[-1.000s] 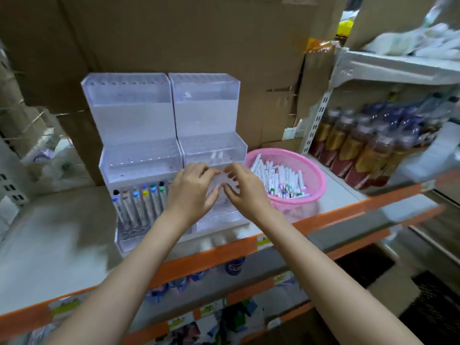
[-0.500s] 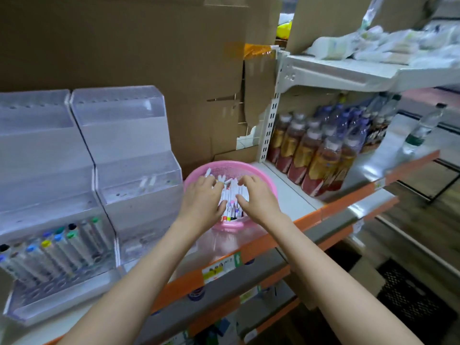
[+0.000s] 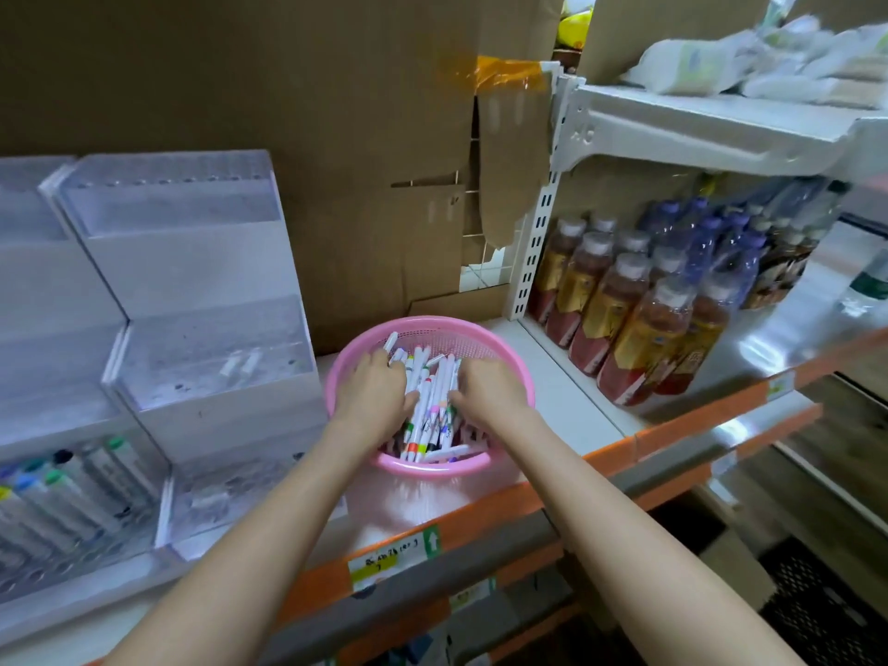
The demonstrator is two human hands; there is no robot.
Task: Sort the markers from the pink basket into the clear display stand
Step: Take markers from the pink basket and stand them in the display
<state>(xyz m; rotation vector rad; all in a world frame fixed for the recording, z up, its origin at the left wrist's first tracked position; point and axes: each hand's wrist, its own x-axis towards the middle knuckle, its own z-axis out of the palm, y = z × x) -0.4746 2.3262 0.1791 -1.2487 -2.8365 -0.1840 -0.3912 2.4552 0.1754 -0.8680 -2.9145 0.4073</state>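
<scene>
My left hand (image 3: 372,394) and right hand (image 3: 490,389) on the markers (image 3: 430,401) in the pink basket (image 3: 480,466), grip I cannot tell, clear stand (image 3: 192,329) just left, bottles (image 3: 624,319) right, shelf label (image 3: 389,560) unreadable

Pink basket (image 3: 480,329): round, mesh wall, sits on the shelf (image 3: 572,406) just right of the clear display stand (image 3: 192,262). Inside the basket is a heap of markers (image 3: 435,401) w/ white bodies and coloured caps & bands, mostly lying lengthwise, a few crossed. The stand is stepped, 3 tiers; 2 pale pieces in the mid tier are too blurred to tell. Second stand (image 3: 43,290) at left: row of capped markers, tilted back, bottom tier.
</scene>
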